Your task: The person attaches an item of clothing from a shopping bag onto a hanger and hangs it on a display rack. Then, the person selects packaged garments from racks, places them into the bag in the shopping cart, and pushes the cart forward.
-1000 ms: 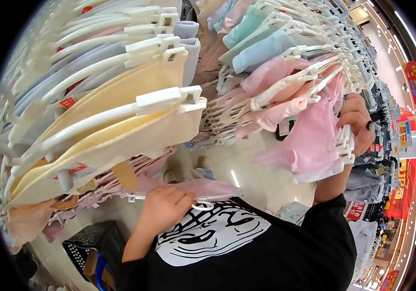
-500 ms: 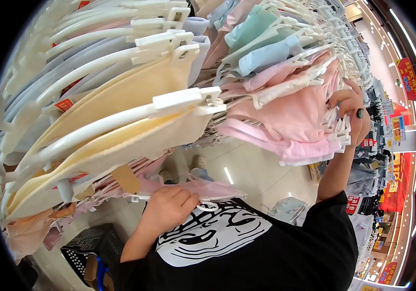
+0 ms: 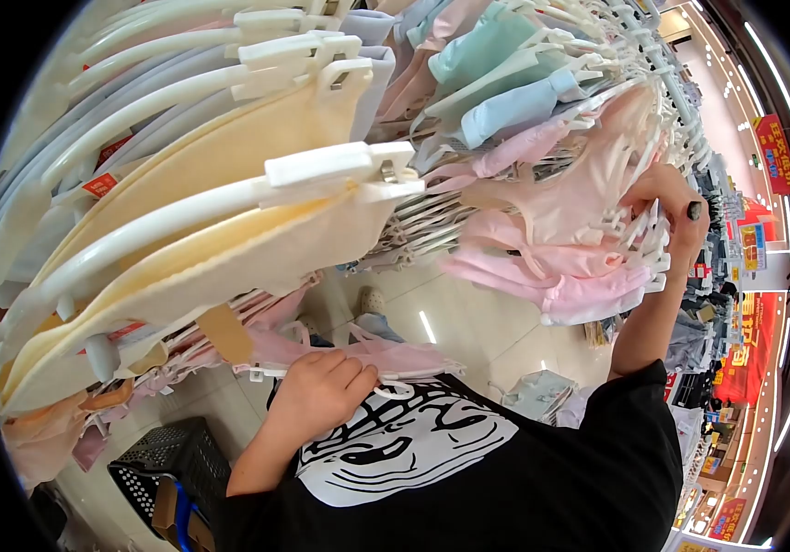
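Note:
My left hand [image 3: 328,390] is closed around the hanger of a sheer pink garment [image 3: 363,357], held low against my shirt. A white hook [image 3: 395,388] pokes out beside its fingers. My right hand [image 3: 675,204] reaches up to the right-hand rack, fingers curled among the white hangers [image 3: 654,241]. Under it hang pink underwear pieces [image 3: 570,276], and a pale peach garment [image 3: 574,189] spreads out beside them. The right fingertips are partly hidden by hangers and cloth.
Cream-yellow garments [image 3: 229,239] on clip hangers fill the near left. Mint and blue garments [image 3: 496,69] hang farther back. A black basket [image 3: 174,455] holding a cardboard box stands on the tiled floor [image 3: 413,317]. Red signs [image 3: 749,359] line the right.
My right hand has shifted slightly right and down among the hangers. The pink pieces below it have moved rightward, and the peach garment shows more separately. My left hand keeps its hold.

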### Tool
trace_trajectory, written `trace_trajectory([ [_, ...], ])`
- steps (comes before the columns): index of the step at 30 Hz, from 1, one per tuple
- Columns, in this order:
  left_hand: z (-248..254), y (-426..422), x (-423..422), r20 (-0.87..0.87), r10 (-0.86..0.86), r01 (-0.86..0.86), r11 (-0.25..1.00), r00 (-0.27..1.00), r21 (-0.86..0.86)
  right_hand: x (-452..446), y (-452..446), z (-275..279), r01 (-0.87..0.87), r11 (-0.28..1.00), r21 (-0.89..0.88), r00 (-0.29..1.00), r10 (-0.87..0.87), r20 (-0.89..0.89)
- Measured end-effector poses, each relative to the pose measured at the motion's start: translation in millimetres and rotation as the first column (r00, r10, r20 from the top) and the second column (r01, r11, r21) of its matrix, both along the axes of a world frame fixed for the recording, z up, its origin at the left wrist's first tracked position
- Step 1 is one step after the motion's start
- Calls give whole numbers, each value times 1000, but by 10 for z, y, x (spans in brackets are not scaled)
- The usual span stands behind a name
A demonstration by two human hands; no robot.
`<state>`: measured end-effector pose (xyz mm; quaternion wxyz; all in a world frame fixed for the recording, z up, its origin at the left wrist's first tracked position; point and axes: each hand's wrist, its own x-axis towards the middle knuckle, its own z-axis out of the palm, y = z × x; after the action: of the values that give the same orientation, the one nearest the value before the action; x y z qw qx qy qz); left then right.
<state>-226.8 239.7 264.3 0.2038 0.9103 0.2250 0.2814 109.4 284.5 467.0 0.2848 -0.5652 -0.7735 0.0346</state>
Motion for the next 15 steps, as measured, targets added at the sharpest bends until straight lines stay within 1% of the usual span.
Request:
trace_trajectory([
  [1,-10,-3,-4,5,-1,1,1000,1000,0,-27,0,13,-25,1000,-13,999,25,21],
  [4,-21,-17,17,4,-5,5,1000,1000,12,-92,14,3,-59,998,33,997,57,50],
  [7,-25,-31,51,4,-8,8,1000,1000,24,-97,29,-10,-75,996,55,997,73,33],
  [8,-33,-36,51,4,-8,8,1000,1000,27,-57,24,-16,-88,996,29,996,88,16],
  [11,-34,-58,54,-21,-14,14,999,1000,30,-117,91,-46,-98,976,194,991,78,109],
  [12,-49,-69,54,-20,-14,15,1000,1000,18,-54,93,-50,-86,980,181,990,63,127],
  [14,-94,-101,50,-16,-19,19,1000,1000,-5,-235,144,-23,-52,970,239,992,23,125],
  [15,-99,-114,57,-10,-10,10,1000,1000,13,-312,161,-3,-34,963,268,992,1,123],
])
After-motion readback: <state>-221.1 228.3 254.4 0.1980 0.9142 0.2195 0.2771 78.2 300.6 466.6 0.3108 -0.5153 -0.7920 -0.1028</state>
